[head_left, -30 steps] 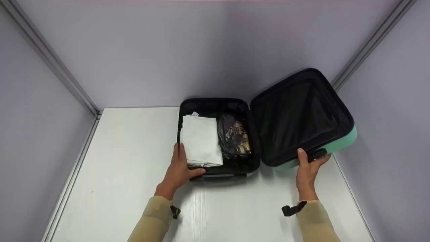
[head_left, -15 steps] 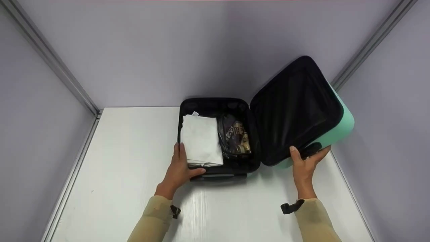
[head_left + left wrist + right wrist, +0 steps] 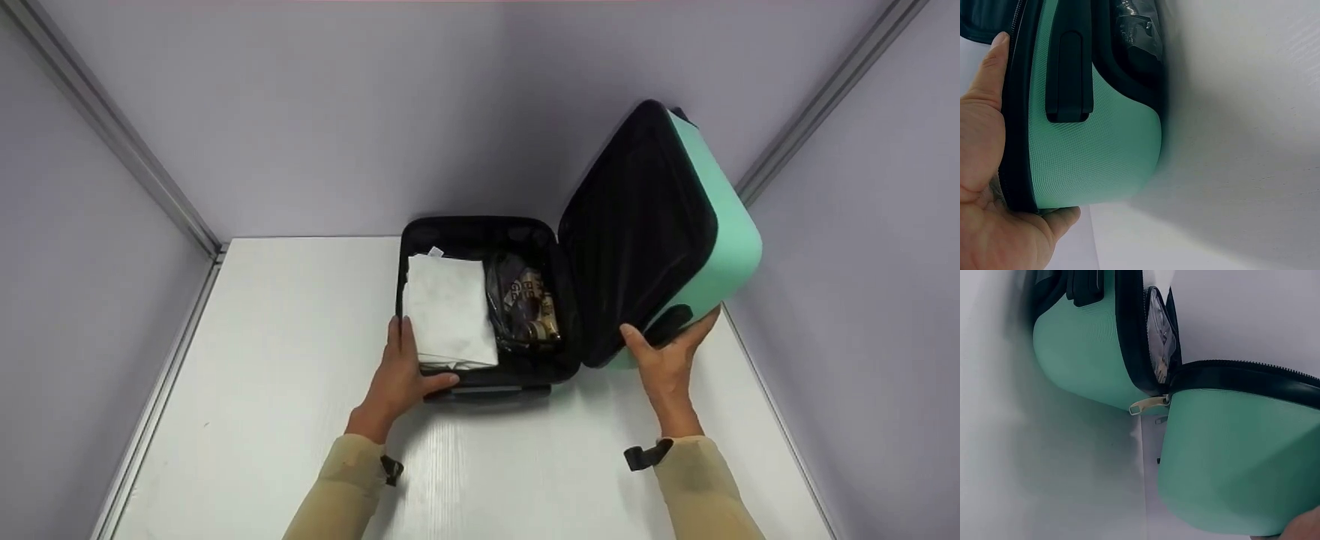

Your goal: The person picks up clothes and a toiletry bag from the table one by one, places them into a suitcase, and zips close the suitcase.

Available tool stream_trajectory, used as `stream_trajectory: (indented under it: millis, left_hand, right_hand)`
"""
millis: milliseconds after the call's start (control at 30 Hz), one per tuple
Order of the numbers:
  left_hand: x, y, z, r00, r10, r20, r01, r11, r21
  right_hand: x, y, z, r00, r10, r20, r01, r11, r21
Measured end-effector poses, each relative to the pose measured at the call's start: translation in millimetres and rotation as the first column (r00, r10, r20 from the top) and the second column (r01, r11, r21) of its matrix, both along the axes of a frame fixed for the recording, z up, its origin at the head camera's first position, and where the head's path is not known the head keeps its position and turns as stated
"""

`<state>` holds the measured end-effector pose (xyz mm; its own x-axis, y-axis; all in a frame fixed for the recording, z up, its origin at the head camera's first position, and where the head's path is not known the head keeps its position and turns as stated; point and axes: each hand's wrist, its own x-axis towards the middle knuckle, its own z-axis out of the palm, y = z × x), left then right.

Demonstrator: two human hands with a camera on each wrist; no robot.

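Note:
A mint-green suitcase with a black lining lies spread on the table, its base point(image 3: 517, 373) flat and its lid point(image 3: 731, 247) tilted up on the right. My left hand point(image 3: 394, 382) holds the base's front left corner, thumb point(image 3: 992, 76) along the black rim. My right hand point(image 3: 666, 371) grips the lid's front edge by the black handle part, thumb on the rim and fingers on the outer shell. Inside the base, a folded white stack point(image 3: 450, 311) sits on the left. Beside it is a clear bag point(image 3: 525, 304) with gold-coloured items.
The white table point(image 3: 300, 315) extends left and in front of the suitcase. A grey back wall point(image 3: 465, 112) stands close behind it, and side walls flank both ends. A metal zipper pull point(image 3: 1148, 405) hangs at the hinge end between base and lid.
The lid has swung further up and leftward toward the base, showing more of its green outer side. My right hand has moved left with it; the left hand has stayed in place.

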<state>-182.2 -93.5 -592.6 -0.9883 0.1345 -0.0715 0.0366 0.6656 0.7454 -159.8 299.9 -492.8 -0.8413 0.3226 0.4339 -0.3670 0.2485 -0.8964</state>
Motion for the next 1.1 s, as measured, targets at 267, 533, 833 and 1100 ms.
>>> stream_trajectory:
  millis: [267, 533, 833, 1100]
  left_hand:
    - [-1.5, 2.1, -1.9, 1.0, -0.011, -0.004, 0.011, 1.0, 0.01]
    - [-1.2, -0.6, -2.0, 1.0, 0.001, 0.016, -0.002, 1.0, 0.029]
    - [-0.2, -1.2, -4.2, 1.0, 0.002, 0.011, -0.002, 0.999, 0.033]
    - [-0.7, -0.4, -7.5, 1.0, 0.004, 0.0, -0.004, 0.999, 0.04]
  right_hand:
    - [-12.9, 9.9, -21.8, 0.999, -0.008, -0.05, 0.014, 0.994, 0.105]
    - [-17.9, 10.3, -21.0, 0.997, 0.026, -0.079, -0.015, 0.991, 0.13]
    - [-19.5, 0.0, -18.7, 0.997, 0.043, -0.062, -0.031, 0.983, 0.179]
    - [-18.5, -10.5, -16.7, 0.998, 0.029, -0.054, -0.012, 0.956, 0.292]
